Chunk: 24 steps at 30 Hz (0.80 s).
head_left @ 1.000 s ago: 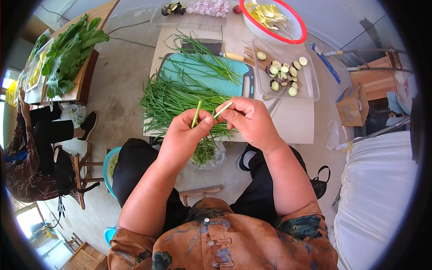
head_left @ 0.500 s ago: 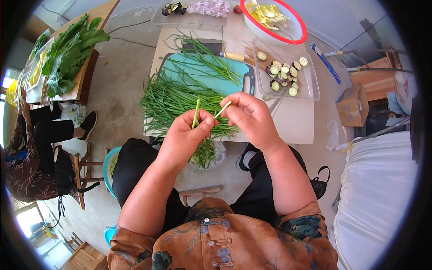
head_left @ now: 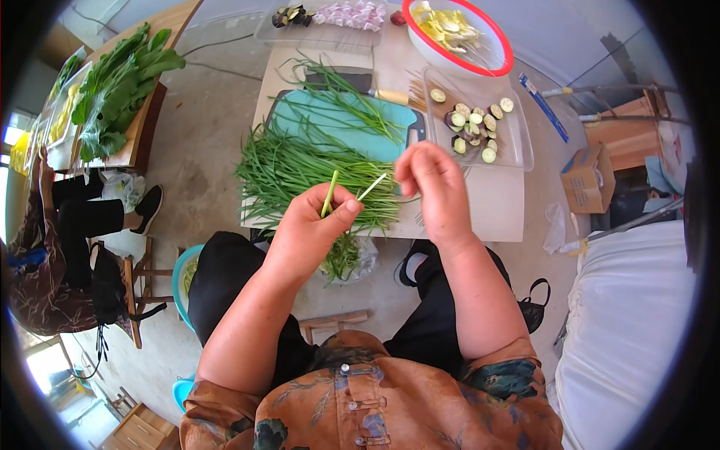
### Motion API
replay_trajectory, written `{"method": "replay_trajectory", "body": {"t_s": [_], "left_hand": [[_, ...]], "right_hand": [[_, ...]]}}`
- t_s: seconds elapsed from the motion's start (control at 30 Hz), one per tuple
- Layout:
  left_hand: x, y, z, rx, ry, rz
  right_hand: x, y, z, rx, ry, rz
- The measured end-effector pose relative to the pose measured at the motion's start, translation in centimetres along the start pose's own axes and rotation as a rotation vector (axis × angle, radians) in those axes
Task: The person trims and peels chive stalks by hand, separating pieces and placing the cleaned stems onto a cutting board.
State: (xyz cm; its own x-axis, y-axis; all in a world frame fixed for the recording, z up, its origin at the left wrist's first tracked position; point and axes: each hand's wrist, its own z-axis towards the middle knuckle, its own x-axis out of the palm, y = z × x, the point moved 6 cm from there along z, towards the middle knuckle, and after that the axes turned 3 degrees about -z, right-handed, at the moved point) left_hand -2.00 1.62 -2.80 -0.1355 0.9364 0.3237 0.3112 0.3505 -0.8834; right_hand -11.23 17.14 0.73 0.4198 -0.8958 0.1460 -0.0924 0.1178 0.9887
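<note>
My left hand (head_left: 315, 221) is closed, thumb against fingers, around chives (head_left: 331, 193); a green length sticks up and a pale white end points to the right. My right hand (head_left: 433, 191) hovers just right of that white end, apart from it, with fingers curled in; what is in them, if anything, is hidden. Beneath and beyond both hands lies a large heap of green chives (head_left: 300, 169), spread over the table's near side and part of a teal cutting board (head_left: 300, 116). A dark-bladed knife with a wooden handle (head_left: 391, 96) lies behind the board.
A clear tray (head_left: 517, 154) holds skewers and cut eggplant pieces. Behind stand a red-rimmed basin (head_left: 504, 56) with yellow leaves and another clear tray (head_left: 262, 34). A bag of greens (head_left: 364, 259) sits below the table edge. A person (head_left: 56, 285) sits at left.
My right hand has pulled away from the white chive end, moving slightly right and up, and its fingers have curled in. My left hand keeps its hold, almost still.
</note>
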Motion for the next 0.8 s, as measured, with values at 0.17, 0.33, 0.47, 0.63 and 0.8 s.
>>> {"method": "replay_trajectory", "body": {"t_s": [0.17,0.33,0.47,0.63,0.8], "left_hand": [[0.1,-0.4,0.0,0.036,0.010,0.012],[0.3,-0.4,0.1,0.054,0.014,-0.014],[0.0,-0.3,0.1,0.044,-0.018,0.015],[0.0,-0.5,0.0,0.065,-0.031,0.128],[0.0,-0.3,0.0,0.037,-0.012,0.076]], "right_hand": [[2.6,-0.9,-1.0,0.117,0.200,-0.274],[0.7,-1.0,-0.1,0.044,-0.077,0.137],[1.9,-0.6,-0.3,0.162,0.081,-0.155],[2.9,-2.2,-0.4,0.126,0.171,-0.192],[-0.3,-1.8,0.8,0.114,-0.098,0.219]]}}
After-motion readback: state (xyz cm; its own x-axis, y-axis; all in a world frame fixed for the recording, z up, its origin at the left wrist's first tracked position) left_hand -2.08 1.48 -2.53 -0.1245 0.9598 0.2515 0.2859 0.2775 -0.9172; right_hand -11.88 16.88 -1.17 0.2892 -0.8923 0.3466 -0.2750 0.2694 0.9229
